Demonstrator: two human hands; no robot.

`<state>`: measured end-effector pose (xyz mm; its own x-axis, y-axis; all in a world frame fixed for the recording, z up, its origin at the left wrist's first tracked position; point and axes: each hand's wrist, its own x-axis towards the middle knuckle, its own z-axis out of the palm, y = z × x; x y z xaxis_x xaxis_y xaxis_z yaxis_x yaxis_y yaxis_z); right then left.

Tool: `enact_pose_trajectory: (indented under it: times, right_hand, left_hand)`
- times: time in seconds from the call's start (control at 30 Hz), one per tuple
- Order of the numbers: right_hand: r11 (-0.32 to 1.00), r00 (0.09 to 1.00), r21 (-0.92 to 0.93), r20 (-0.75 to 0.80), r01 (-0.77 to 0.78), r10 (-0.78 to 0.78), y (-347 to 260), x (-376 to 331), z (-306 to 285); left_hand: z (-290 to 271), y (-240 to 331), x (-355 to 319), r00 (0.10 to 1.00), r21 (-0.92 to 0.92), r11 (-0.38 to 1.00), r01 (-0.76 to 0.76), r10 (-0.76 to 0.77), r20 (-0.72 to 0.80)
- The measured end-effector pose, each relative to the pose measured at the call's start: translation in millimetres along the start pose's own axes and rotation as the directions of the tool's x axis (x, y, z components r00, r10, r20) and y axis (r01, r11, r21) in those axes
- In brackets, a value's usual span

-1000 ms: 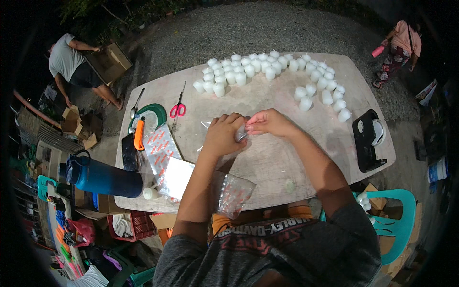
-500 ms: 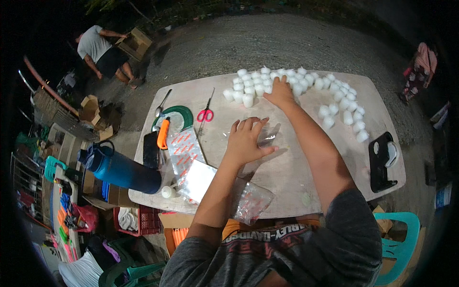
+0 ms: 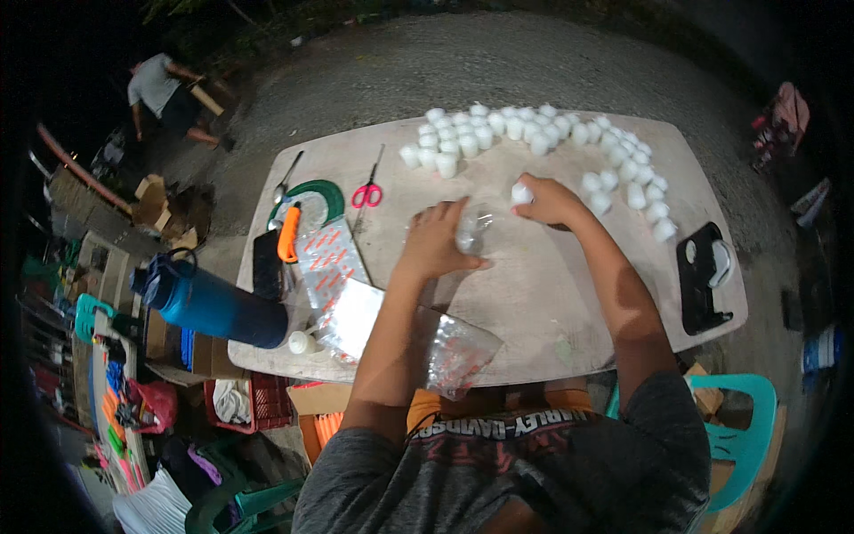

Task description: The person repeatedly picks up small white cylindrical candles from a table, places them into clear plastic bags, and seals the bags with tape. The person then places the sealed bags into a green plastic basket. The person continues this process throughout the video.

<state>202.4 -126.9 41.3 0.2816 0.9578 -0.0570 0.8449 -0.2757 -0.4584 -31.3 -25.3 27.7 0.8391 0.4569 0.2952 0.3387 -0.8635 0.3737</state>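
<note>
At left, a blue bottle [image 3: 222, 307] and red crate [image 3: 271, 402]; right, a teal chair [image 3: 759, 427].

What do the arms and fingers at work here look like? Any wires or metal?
They are human. The left fingers and right fingers are bare, without gloves, and the forearms are uncovered. The left sleeve and right sleeve are short, dark grey cloth. No cables or metal parts show.

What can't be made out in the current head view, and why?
All in the head view:
White candle: partly hidden by the right hand.
Clear plastic: left part covered by the left hand.
Teal chair: partly behind the dark shirt.
Person in pink: blurred, details lost in darkness.
</note>
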Motion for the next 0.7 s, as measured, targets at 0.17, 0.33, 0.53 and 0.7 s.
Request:
enact_pose_trajectory:
  times: [0.17, 0.33, 0.53, 0.7]
  right_hand:
    - [0.921, 0.993, 0.372, -0.030, 0.118, -0.115, 0, -45, 15]
    - [0.902, 0.991, 0.412, -0.085, 0.126, -0.099, -13, -53, 23]
    - [0.869, 0.983, 0.467, -0.156, 0.164, -0.102, -6, -53, 31]
    - [0.900, 0.993, 0.433, -0.075, -0.047, 0.088, -11, -51, 24]
  left_hand:
    - [-14, -4, -5, 0.991, 0.096, 0.994, 0.055, -0.066, 0.118]
    - [-7, 5, 3, 0.991, -0.073, 0.997, 0.002, 0.008, 0.135]
    - [-5, 11, 3, 0.996, 0.006, 0.999, -0.045, 0.044, 0.078]
    - [-8, 13, 3, 0.997, -0.022, 0.998, -0.064, 0.065, 0.037]
